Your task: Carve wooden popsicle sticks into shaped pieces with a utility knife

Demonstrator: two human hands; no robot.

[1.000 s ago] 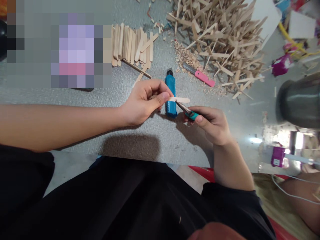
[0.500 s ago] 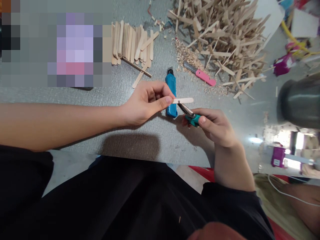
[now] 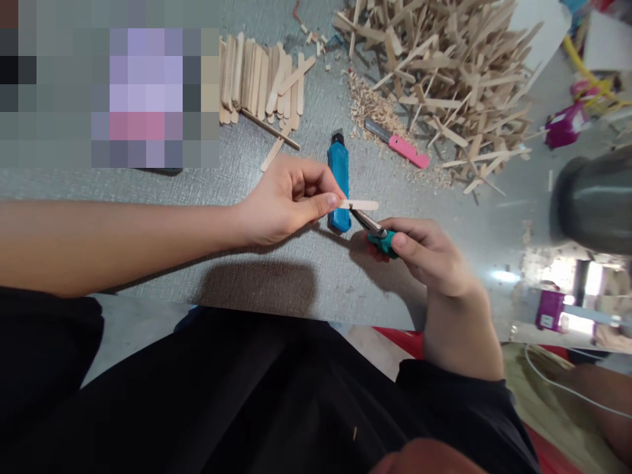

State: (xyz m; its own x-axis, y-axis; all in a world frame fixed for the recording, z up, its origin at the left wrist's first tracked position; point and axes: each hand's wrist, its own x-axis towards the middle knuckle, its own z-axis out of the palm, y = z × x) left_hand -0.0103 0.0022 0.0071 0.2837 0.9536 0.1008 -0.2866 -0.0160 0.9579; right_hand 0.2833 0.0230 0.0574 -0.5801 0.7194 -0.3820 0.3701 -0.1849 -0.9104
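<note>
Grey, textured surface, with a loose heap of wooden sticks at its far right. Near me, a person's left hand has a narrow pinch grip on one end of a pale stick, which points rightward, long axis sideways, above a blue cutter lying crosswise. Farther from the stick, the right hand grips a teal-handled tool; its tip slants up-left to the stick's near edge, just beside the pinch. Whether it bites, I cannot tell.
</note>
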